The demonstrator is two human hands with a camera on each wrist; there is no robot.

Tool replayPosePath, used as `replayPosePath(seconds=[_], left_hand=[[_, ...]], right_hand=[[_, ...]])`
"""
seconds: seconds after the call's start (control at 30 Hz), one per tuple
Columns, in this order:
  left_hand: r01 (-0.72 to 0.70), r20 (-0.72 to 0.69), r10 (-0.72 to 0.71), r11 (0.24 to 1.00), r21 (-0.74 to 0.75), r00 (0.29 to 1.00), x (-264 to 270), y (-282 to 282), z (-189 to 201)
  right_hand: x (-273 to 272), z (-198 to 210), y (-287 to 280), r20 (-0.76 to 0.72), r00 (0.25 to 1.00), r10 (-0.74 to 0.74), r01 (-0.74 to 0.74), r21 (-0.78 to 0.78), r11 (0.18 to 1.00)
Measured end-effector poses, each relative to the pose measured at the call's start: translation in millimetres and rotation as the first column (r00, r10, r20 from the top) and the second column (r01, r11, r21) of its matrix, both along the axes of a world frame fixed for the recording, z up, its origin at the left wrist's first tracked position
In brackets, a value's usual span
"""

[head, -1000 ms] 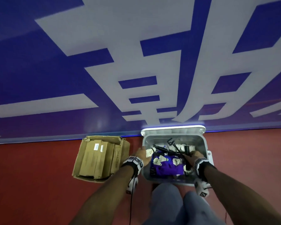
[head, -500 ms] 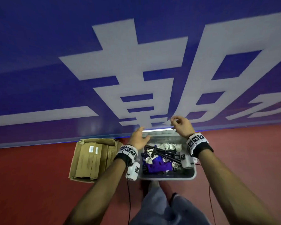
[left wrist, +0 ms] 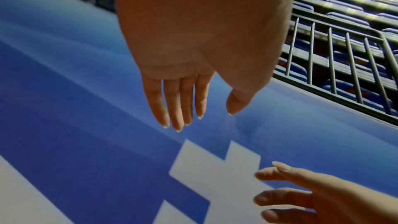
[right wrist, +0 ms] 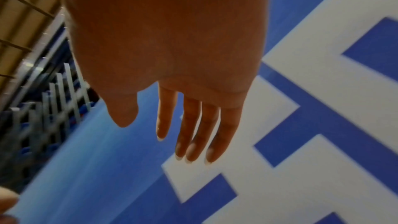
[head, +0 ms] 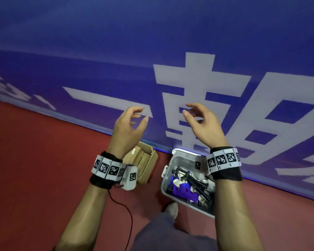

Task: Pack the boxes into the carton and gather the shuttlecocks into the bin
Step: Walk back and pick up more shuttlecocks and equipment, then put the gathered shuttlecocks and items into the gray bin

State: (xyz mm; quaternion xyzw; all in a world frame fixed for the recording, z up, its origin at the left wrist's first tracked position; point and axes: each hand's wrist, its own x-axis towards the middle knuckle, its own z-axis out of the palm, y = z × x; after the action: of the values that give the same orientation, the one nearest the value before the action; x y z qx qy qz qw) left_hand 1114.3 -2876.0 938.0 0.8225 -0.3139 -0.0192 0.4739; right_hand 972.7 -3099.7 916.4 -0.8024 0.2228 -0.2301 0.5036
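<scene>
The red floor (head: 43, 169) carries everything, running up to the foot of a blue banner wall with large white characters. A grey plastic bin (head: 166, 185) stands on it close against the base of that wall, holding white shuttlecocks (head: 177, 182), black rods and something purple. Just to the left of the bin, apart from it, a brown cardboard carton (head: 149, 165) sits on the floor with long brown boxes (head: 140, 157) packed inside, and on the bin's near side a shoe (head: 171, 209) rests on the floor.

Both hands — left hand (head: 129, 127) and right hand (head: 203, 124) — have risen (empty) above the bin (head: 181, 158).
</scene>
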Motion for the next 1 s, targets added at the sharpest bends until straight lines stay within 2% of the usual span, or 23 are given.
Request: replayPosePath(seconds=[0.17, 0.3, 0.47, 0.63, 0.83, 1.0], left_hand=[[-0.233, 0.103, 0.234, 0.972, -0.017, 0.967, -38.9, 114.4, 39.6], [-0.422, 0.137, 0.418, 0.907, -0.001, 0.898, -74.6, 207.5, 60.8], [-0.639, 0.169, 0.634, 0.768, -0.030, 0.754, -120.8, 333.1, 84.6], [-0.805, 0.196, 0.795, 0.591, -0.041, 0.574, -172.5, 470.9, 101.1], [-0.927, 0.244, 0.903, 0.374, -0.042, 0.353, -238.3, 654.0, 125.2], [-0.975, 0.253, 0.946, 0.218, -0.040, 0.201, -295.7, 793.9, 137.9]], right_hand=[[25.2, 26.7, 89.6, 0.091, 0.962, 0.258, -0.254, -0.047, 0.966], [47.2, 48.0, 190.5, 0.136, 0.865, 0.484, -0.478, -0.077, 0.875], [66.3, 79.6, 345.0, 0.198, 0.658, 0.726, -0.730, -0.069, 0.680], [68.4, 100.0, 513.5, 0.247, 0.440, 0.863, -0.865, -0.143, 0.482], [41.5, 123.7, 735.3, 0.294, 0.198, 0.935, -0.950, -0.179, 0.257], [5.4, 137.5, 900.8, 0.325, 0.035, 0.945, -0.978, -0.185, 0.100]])
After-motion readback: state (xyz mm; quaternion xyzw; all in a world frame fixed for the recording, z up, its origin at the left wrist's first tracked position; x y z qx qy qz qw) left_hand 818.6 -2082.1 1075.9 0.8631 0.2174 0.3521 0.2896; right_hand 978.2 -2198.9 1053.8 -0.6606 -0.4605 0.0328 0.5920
